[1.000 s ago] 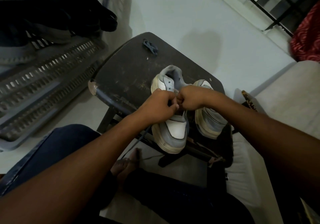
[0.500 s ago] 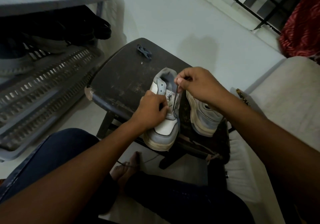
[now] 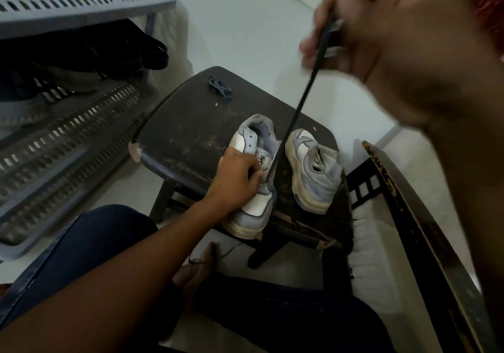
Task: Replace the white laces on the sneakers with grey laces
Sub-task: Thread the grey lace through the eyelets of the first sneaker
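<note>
Left hand (image 3: pixel 237 178) grips the near sneaker (image 3: pixel 253 178) at the desk (image 3: pixel 185 123) edge; right hand (image 3: pixel 387 39), blurred, pinches a taut grey lace (image 3: pixel 300 107) high above. Tongue label unreadable.

**Lace pulled taut from near sneaker**

Left hand (image 3: pixel 240 174) grips near sneaker (image 3: pixel 253 189) on dark stool (image 3: pixel 185 123). Right hand (image 3: pixel 381 41), blurred, apparently pinches grey lace (image 3: pixel 302 101) running taut from its fingers down to just beside left fingertips. Second sneaker (image 3: pixel 313 170) stands beyond lace.
</note>
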{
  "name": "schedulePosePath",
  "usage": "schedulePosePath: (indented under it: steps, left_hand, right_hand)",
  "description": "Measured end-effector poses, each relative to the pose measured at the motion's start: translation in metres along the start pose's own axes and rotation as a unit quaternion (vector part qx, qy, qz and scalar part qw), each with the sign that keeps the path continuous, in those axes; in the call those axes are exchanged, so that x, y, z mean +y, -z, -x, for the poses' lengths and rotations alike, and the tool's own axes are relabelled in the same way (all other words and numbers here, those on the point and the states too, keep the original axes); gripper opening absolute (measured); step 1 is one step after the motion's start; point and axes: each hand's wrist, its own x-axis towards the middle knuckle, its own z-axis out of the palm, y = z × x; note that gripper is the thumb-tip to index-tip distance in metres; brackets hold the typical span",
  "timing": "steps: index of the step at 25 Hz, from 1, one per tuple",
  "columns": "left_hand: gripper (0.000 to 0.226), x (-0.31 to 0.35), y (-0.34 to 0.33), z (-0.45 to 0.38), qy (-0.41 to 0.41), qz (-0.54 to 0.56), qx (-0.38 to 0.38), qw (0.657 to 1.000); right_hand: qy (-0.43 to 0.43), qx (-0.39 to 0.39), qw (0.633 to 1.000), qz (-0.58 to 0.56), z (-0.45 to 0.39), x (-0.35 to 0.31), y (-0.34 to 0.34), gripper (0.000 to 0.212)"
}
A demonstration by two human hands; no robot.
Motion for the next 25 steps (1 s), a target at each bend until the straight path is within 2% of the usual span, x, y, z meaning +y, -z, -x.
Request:
schedulePosePath:
  steps: [2,4,6,7,8,9,11,12,13,14,17,20,25]
  left_hand:
    - [0.015,0.005,0.015,0.000,0.034,0.112,0.049,0.992]
    - [0.020,0.010,0.040,-0.003,0.106,0.255,0.124,0.953]
    - [0.019,0.011,0.066,-0.009,0.153,0.325,0.195,0.912]
    - [0.019,0.010,0.076,-0.011,0.163,0.327,0.221,0.904]
    - [0.019,0.009,0.084,-0.012,0.168,0.319,0.234,0.903]
    - [0.020,0.008,0.089,-0.014,0.176,0.306,0.225,0.908]
    - [0.020,0.009,0.091,-0.015,0.209,0.251,0.119,0.938]
    - [0.020,0.010,0.089,-0.015,0.226,0.210,0.036,0.951]
    - [0.020,0.011,0.086,-0.014,0.238,0.172,-0.042,0.955]
    - [0.019,0.010,0.082,-0.015,0.247,0.148,-0.100,0.952]
    - [0.013,0.005,0.073,-0.014,0.280,0.122,-0.180,0.935]
    - [0.016,0.000,0.068,-0.016,0.306,0.100,-0.220,0.921]
    - [0.022,0.000,0.064,-0.023,0.339,0.135,-0.253,0.896]
  right_hand:
    - [-0.072,-0.115,0.991,0.011,0.031,0.016,-0.017,0.020]
    - [-0.141,-0.274,0.951,0.006,0.069,0.031,-0.045,0.018]
    - [-0.137,-0.416,0.899,0.033,0.098,0.040,-0.076,0.011]
    - [-0.115,-0.431,0.893,0.061,0.108,0.044,-0.087,0.012]
    - [-0.095,-0.408,0.905,0.077,0.111,0.052,-0.092,0.014]
    - [-0.094,-0.349,0.928,0.093,0.109,0.059,-0.093,0.014]
    - [-0.110,-0.120,0.973,0.161,0.095,0.087,-0.081,0.013]
    - [-0.114,-0.001,0.974,0.195,0.082,0.106,-0.072,0.012]
    - [-0.118,0.080,0.962,0.234,0.068,0.127,-0.063,0.010]
    - [-0.122,0.115,0.945,0.280,0.057,0.150,-0.059,0.009]
    - [-0.136,0.076,0.915,0.373,0.038,0.210,-0.069,0.013]
    - [-0.109,0.065,0.927,0.354,0.033,0.229,-0.080,0.013]
    - [-0.123,0.047,0.941,0.312,0.028,0.226,-0.074,0.011]
